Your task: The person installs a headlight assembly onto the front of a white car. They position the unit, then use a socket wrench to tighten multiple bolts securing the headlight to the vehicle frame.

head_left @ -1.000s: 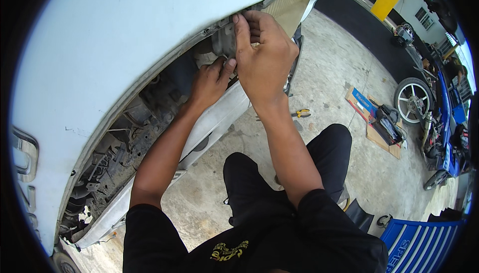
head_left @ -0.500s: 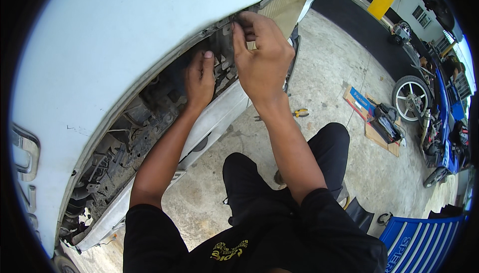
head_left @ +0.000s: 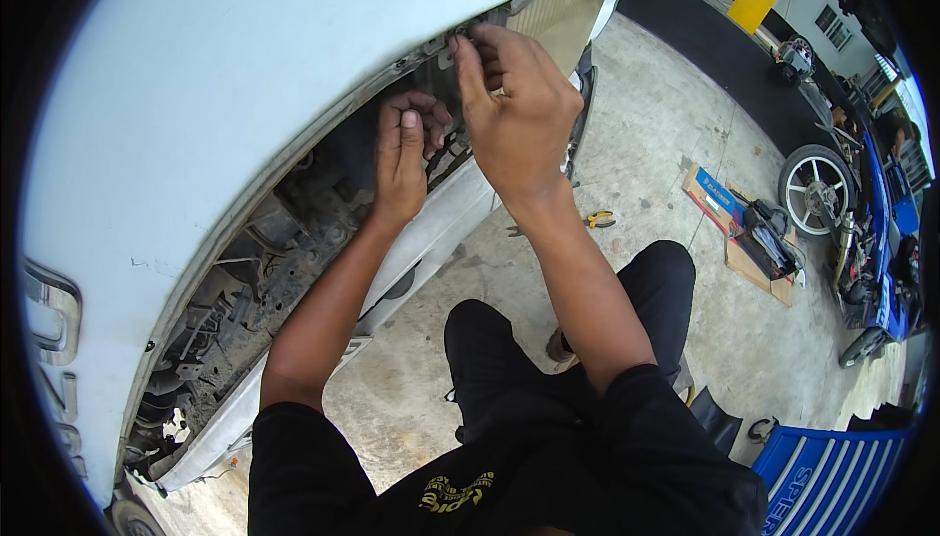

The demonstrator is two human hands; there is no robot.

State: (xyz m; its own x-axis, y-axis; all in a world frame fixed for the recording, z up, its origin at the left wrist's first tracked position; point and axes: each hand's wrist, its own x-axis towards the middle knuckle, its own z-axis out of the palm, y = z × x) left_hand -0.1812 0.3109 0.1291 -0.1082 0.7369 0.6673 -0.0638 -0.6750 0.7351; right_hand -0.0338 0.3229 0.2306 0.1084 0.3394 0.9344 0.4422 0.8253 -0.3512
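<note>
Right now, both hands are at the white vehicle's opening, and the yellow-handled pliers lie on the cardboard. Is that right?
The spot given for the yellow-handled pliers is wrong: the head view shows them on the concrete floor. The left hand and right hand are indeed at the opening of the white vehicle.

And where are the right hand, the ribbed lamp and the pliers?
Right hand (head_left: 523, 113), head view: back of the hand.
Ribbed lamp (head_left: 570, 3), head view: yellowish lens.
Pliers (head_left: 595, 216), head view: yellow handle.
</note>
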